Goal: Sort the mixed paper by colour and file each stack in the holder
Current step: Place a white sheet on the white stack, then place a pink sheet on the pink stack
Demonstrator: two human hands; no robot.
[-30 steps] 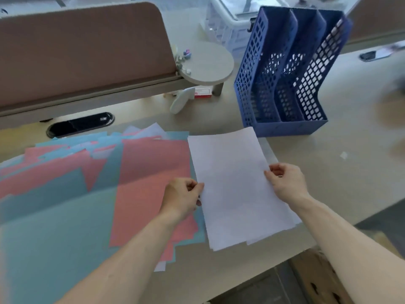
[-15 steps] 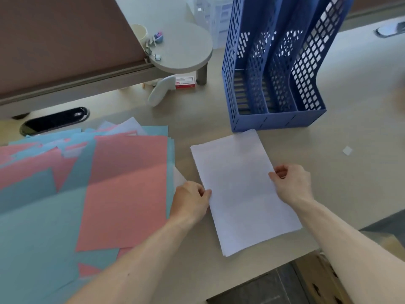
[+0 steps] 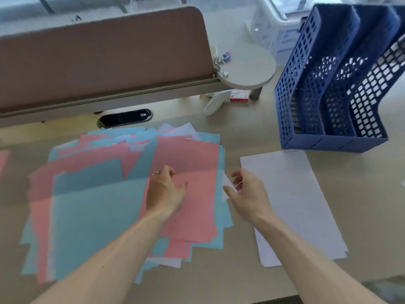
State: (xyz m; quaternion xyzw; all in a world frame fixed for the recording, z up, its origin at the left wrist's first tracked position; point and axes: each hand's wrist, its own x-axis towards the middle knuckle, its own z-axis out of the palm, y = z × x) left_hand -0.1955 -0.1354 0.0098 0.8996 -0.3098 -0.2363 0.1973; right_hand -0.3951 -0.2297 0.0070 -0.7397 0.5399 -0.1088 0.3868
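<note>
The left hand (image 3: pixel 166 191), relaxed, is resting on the mixed pile (image 3: pixel 92 211). The right hand (image 3: pixel 248 194), released, is hovering at its 3 o'clock edge.

head-worn view, close, angled down, deskward

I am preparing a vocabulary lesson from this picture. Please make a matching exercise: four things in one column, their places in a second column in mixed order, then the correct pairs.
Things
1. white stack
2. file holder
3. left hand
4. red-and-white box

Places
A. under the round shelf
B. resting on a pink sheet
C. flat on the desk, right of the mixed pile
D. upright, behind the white stack

Pairs: 1-C, 2-D, 3-B, 4-A
</note>
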